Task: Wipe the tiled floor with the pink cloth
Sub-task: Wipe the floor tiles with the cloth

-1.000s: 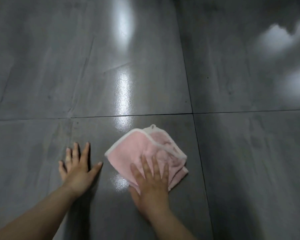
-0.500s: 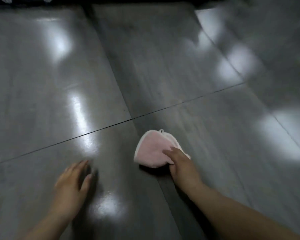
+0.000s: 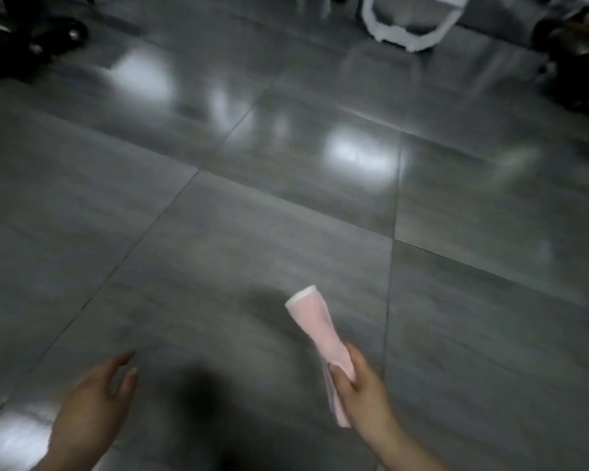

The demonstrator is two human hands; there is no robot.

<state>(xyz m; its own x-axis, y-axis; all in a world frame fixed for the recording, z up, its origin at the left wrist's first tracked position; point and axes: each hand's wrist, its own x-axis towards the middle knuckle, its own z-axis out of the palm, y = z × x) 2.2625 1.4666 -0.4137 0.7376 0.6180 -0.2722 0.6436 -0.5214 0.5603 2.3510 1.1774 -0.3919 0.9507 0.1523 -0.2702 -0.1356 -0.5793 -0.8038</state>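
Note:
The pink cloth (image 3: 315,322) with its white edge is bunched into a long roll and lifted off the floor. My right hand (image 3: 361,394) grips it near its lower end, so most of the cloth sticks up and forward. My left hand (image 3: 94,404) hovers at the lower left with fingers relaxed, holding nothing. Below both lies the glossy grey tiled floor (image 3: 252,239), with dark grout lines and bright light reflections.
A white curved object (image 3: 408,32) stands at the far top. Dark objects sit at the top left (image 3: 31,32) and at the top right (image 3: 575,52). A dark shadow (image 3: 204,402) falls on the tile between my hands.
My right hand has picked the cloth up off the floor and now holds it bunched in the air. My left hand has lifted from the tile. The view has risen and swung.

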